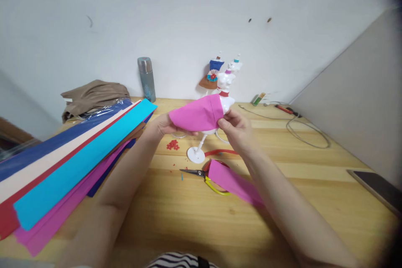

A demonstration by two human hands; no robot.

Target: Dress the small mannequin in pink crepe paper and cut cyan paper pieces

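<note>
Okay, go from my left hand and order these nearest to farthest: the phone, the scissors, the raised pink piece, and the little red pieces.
From your left hand:
1. Raised pink piece, touching that hand.
2. Little red pieces, on the table just below it.
3. Scissors, to its right, closer to you.
4. Phone, at the far right.

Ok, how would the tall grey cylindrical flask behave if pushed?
The tall grey cylindrical flask would probably tip under a high push, being much taller than wide. Once down, its round sides could let it roll. Its smooth metallic look suggests a stiff body.
</note>
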